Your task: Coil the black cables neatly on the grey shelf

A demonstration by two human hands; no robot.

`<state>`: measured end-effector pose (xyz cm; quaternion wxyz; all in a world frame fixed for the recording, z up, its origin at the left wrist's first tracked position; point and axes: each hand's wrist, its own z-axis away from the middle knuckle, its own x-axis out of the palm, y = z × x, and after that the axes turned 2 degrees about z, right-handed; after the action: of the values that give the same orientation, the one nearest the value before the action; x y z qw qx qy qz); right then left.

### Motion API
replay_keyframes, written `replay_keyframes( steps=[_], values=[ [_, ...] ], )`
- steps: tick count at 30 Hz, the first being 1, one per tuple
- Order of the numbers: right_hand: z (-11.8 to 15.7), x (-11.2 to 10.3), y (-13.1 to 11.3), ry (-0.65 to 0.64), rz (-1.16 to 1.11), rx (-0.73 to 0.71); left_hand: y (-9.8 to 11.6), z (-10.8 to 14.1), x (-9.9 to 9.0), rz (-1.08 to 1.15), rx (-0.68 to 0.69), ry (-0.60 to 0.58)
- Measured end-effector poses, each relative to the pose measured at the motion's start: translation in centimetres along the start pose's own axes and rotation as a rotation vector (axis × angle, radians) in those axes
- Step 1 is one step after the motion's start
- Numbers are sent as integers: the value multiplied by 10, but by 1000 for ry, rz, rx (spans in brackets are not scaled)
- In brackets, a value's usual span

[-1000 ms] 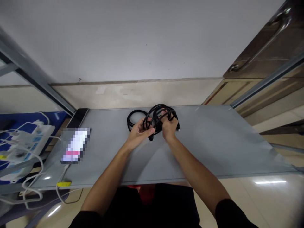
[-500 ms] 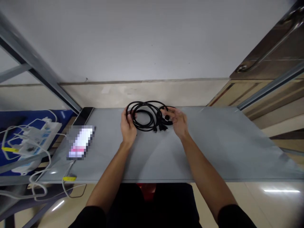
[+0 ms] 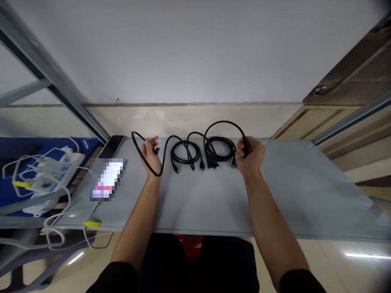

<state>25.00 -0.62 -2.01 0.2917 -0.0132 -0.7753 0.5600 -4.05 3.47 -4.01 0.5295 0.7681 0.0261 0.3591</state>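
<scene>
Left hand (image 3: 151, 154) and right hand (image 3: 251, 155) have separated since the earlier frame, drawing one black cable (image 3: 195, 132) out in loose waves between them. With 12 o'clock at the wall and the clock centred on the desk (image 3: 201, 207), the phone (image 3: 108, 179) lies at 9 o'clock. At 10 o'clock, the left hand is loosely curled, palm turned up, and appears closed on one end of the cable, which loops past the wrist. At 11 o'clock, the left coil (image 3: 183, 162) lies flat on the desk; near 12 o'clock lies the right coil (image 3: 218, 160). The cable arches over both. Near 2 o'clock, the right hand is closed on its other end. Both ends are largely hidden in the grip. Expect a light, flexible, somewhat springy cable with a smooth, durable jacket; grasp it just behind each end and avoid sharp bends there.
</scene>
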Motion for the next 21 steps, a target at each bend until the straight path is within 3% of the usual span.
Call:
replay_keyframes(
  steps=[3,6,9,12,17,19,21],
  values=[
    [-3,-6,-5,-135,-99,50,2,-4,0,-10,0,31],
    [-1,-4,-9,-214,-152,63,4,-3,1,0,-69,-53],
    [6,4,-7,-272,-133,93,5,3,2,-54,-146,-193],
    [15,14,2,-329,-100,176,5,14,5,-149,-191,-405],
    [28,24,25,-442,91,305,4,37,11,-255,-309,-703],
    [34,28,32,-541,212,269,4,46,14,-276,-319,-755],
    [40,32,35,-639,330,141,3,52,15,-266,-330,-783]
  ],
)
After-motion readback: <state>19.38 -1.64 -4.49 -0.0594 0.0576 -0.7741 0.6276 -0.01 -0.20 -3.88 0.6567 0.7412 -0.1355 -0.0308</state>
